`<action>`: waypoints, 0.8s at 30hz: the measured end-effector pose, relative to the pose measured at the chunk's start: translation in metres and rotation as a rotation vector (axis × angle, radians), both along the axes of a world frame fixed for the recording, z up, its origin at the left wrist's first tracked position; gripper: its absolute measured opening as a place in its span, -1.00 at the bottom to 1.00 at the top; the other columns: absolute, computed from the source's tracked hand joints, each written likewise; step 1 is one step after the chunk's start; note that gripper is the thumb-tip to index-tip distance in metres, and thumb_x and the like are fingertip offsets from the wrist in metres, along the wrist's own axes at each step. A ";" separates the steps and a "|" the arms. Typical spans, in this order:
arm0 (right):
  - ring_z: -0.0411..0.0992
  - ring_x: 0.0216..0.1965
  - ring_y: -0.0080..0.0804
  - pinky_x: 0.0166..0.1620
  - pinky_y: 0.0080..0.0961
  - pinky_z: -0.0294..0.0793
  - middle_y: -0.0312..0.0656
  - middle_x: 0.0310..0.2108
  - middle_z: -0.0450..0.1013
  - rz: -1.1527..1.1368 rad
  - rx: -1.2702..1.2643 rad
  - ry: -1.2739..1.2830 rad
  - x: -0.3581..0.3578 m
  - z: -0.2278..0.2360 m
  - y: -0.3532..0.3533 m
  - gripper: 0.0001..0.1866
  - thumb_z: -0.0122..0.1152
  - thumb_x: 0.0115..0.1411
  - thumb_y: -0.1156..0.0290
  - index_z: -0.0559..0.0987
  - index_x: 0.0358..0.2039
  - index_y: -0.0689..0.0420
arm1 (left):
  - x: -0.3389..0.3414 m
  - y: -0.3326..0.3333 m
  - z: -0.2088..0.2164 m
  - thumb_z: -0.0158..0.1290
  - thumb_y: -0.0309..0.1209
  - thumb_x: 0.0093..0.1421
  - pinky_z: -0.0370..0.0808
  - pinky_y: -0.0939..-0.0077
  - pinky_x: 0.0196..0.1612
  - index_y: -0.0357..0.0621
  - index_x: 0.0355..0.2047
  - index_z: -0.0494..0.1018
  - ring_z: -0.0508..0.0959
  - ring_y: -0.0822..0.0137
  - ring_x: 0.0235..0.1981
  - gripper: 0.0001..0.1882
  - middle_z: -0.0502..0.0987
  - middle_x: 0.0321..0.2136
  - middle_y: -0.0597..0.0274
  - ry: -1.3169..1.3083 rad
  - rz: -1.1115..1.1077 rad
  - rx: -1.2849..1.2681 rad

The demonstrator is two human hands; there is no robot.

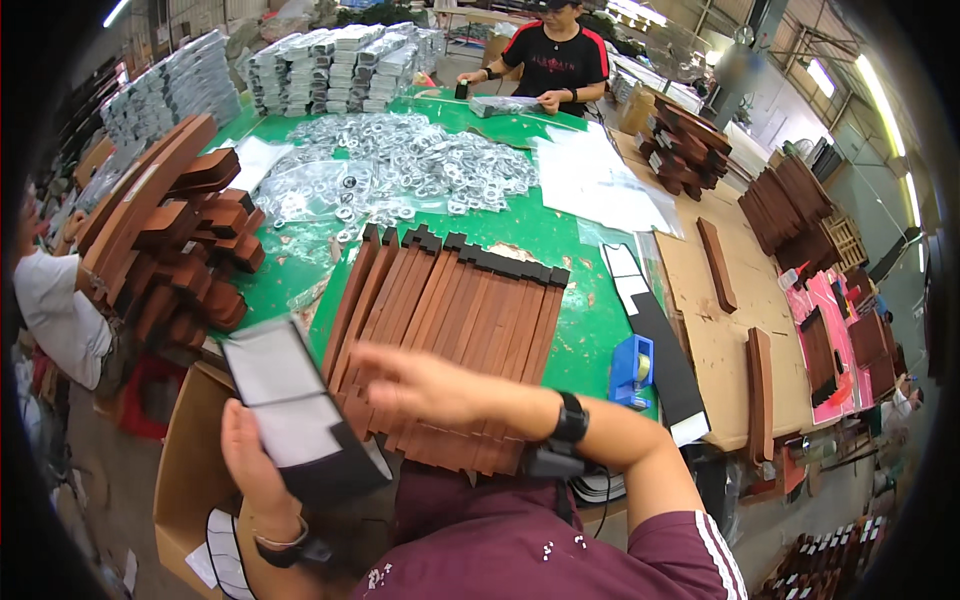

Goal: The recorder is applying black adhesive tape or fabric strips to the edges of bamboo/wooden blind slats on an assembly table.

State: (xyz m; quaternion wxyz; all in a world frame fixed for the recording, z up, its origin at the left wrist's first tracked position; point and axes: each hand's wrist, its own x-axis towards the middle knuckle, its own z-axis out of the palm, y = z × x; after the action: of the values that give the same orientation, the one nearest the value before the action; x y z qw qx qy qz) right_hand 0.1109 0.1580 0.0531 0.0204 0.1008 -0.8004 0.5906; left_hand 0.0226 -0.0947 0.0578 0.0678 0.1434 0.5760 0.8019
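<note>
My left hand [258, 465] grips the near-left edge of a black sheet with white panels [290, 410], holding it tilted above a cardboard box. Reaching across my front, my right hand [415, 385] is open with its fingers stretched toward the sheet, a little blurred and apparently holding nothing. Below that hand lies a row of reddish-brown wooden slats [470, 330], set side by side on the green table. Black pieces [480, 258] cover their far ends. A similar long black-and-white sheet [655, 345] lies to the right, beside a blue tape dispenser [631, 370].
Bagged metal rings [420, 165] are heaped on the green table [585, 290]. Wooden parts [190, 225] are stacked at left. The cardboard box [190, 470] stands at lower left. A co-worker [555, 55] handles a packet across the table; another person [60, 310] is at far left.
</note>
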 end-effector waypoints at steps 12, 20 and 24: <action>0.39 0.06 -0.46 0.11 -0.51 0.37 -0.18 0.08 0.43 0.216 -0.620 0.161 0.135 0.029 -0.040 -0.33 -0.16 0.46 -0.10 0.27 0.32 0.19 | -0.022 0.052 0.173 -0.20 0.03 0.44 0.69 0.32 -0.22 -0.27 0.05 0.44 0.70 0.18 -0.32 -0.42 0.64 -0.28 -0.01 0.066 -0.636 0.321; 0.49 -0.18 -0.53 0.00 -0.55 0.48 -0.15 0.01 0.54 -0.915 0.047 0.190 0.252 0.132 0.078 -0.45 0.18 0.34 0.43 0.32 0.31 0.22 | 0.007 0.195 0.185 -0.16 0.08 0.44 0.51 0.24 0.10 -0.15 0.38 0.12 0.53 0.10 0.12 -0.30 0.42 0.20 -0.04 0.364 -0.585 -0.012; 0.52 -0.17 -0.51 -0.08 -0.52 0.52 -0.25 -0.06 0.55 -1.086 -0.180 0.388 0.322 0.134 0.232 -0.58 0.14 0.29 0.52 0.45 0.16 0.30 | 0.010 0.190 0.140 0.04 -0.21 0.38 0.36 0.21 0.26 -0.13 0.46 -0.10 0.38 0.00 0.27 -0.21 0.19 0.36 -0.14 0.575 -0.630 -0.550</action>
State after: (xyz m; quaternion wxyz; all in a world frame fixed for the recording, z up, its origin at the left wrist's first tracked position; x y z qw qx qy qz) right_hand 0.4332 0.3899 0.1870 0.4750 -0.2199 -0.6656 0.5320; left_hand 0.0325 0.0949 0.1979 0.1803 0.5021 0.6900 0.4892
